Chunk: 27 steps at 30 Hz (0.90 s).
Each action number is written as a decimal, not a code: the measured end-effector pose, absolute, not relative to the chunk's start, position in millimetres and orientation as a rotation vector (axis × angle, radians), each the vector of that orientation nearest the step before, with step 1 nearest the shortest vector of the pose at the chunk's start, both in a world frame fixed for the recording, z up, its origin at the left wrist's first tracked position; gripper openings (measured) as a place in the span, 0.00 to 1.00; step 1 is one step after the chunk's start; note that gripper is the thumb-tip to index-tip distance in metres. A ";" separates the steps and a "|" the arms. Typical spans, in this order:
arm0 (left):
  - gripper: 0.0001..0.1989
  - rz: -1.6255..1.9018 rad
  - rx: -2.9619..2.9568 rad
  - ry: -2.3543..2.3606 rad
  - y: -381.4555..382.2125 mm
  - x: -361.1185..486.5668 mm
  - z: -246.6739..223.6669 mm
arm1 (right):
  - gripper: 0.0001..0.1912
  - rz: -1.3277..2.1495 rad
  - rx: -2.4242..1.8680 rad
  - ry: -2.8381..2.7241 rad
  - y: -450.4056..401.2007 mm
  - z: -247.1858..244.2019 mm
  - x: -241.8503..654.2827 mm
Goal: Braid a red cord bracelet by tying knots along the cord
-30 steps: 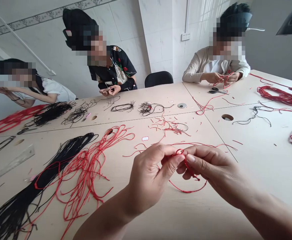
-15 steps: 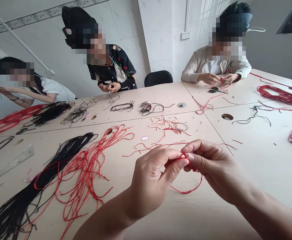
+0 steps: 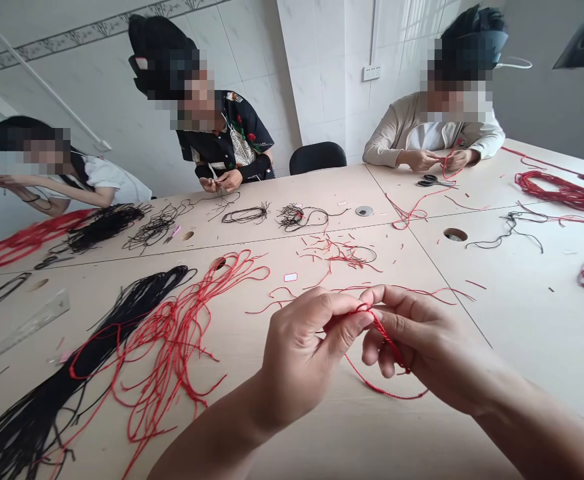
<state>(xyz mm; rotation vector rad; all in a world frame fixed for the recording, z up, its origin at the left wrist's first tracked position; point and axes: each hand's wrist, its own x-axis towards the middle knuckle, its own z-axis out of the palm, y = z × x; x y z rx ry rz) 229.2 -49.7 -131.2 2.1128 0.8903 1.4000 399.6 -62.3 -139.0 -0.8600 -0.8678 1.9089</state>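
Between my two hands is a red braided cord, held just above the table. My left hand pinches its upper end, where a small loop shows, between thumb and forefinger. Close against it, my right hand grips the same cord with thumb and forefinger, its other fingers curled below. A thin red length of the cord curves down beneath both hands. Part of the cord is hidden behind the right fingers.
Left of my hands lie a red cord bundle and a black cord bundle, beside a clear ruler. Red scraps lie ahead. Scissors lie near a co-worker at the far side; two other people sit further left.
My right fingers have shifted and opened slightly below, so more of the braided cord shows. The hanging length has swung lower and to the right.
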 end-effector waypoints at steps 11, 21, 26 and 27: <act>0.06 1.463 2.298 0.816 -52.8 231.7 -132.7 | 0.15 1.864 -0.767 -0.658 -64.1 -137.4 394.0; 0.08 1.480 2.297 0.698 -51.4 229.7 -132.7 | 0.14 1.964 -0.736 -0.509 -61.0 -140.6 394.7; 0.09 1.437 2.349 0.622 -52.3 226.1 -132.7 | 0.13 2.032 -0.730 -0.594 -62.9 -140.6 395.1; 0.09 1.426 2.363 0.615 -52.3 225.7 -132.9 | 0.13 2.039 -0.717 -0.591 -62.9 -140.5 394.7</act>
